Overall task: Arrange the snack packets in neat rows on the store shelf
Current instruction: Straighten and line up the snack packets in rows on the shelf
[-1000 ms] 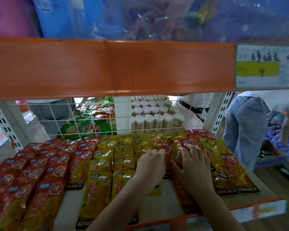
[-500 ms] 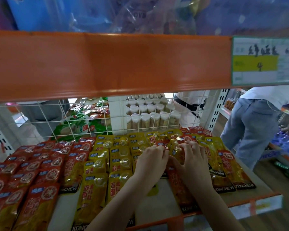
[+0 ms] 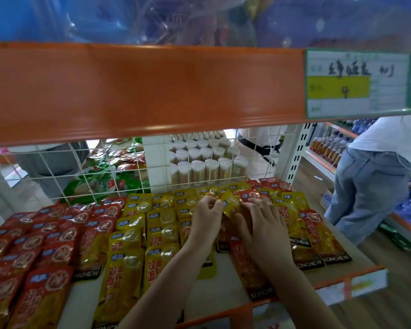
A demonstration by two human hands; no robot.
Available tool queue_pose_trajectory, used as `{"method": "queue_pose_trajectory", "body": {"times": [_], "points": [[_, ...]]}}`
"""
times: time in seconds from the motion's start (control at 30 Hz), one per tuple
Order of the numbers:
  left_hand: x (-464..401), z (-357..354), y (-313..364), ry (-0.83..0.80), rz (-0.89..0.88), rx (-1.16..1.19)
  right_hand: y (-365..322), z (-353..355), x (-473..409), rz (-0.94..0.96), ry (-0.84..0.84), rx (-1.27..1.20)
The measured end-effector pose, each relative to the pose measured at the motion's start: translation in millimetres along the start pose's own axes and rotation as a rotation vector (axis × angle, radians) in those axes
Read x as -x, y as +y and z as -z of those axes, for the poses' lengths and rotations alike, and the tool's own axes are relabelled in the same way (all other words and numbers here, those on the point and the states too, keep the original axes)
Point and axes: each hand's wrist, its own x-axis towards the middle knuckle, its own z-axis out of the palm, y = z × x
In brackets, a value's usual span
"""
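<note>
Both hands meet over one yellow packet (image 3: 229, 205) near the back of the shelf (image 3: 228, 283): the left hand (image 3: 205, 222) pinches its near edge, and the right hand (image 3: 263, 230) curls its fingers onto the packets beside it. Red packets (image 3: 45, 236) at the left and yellow rows (image 3: 138, 233) in the middle already lie in overlapping lines. Mixed red and yellow packets on the right (image 3: 304, 224) look less orderly, so the job seems well over half done.

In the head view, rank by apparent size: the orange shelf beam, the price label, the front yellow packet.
1. orange shelf beam
2. price label
3. front yellow packet, though nearness to the camera enlarges it.
</note>
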Motion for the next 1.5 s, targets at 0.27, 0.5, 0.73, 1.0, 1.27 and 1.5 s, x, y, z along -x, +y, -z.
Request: {"method": "queue_pose_trajectory", "body": {"times": [0.27,0.5,0.73,1.0,1.27,1.5], "points": [[0,28,2,0.153,-0.001,0.079,0,2,0,-0.081,-0.015,0.03],[9,66,-5,0.168,-0.103,-0.081,-12,18,-4,0.044,0.064,-0.198],[19,91,-11,0.025,-0.184,-0.202,-67,25,-6,-0.078,-0.346,-0.662],[22,87,-23,0.097,-0.234,-0.214,-71,17,0,-0.239,-0.479,-0.884],[21,93,-42,0.205,-0.324,-0.496,-57,26,8,-0.427,-0.125,-1.035],[23,92,-48,0.188,-0.354,-0.631,-60,18,9,-0.288,-0.33,-0.812]]}}
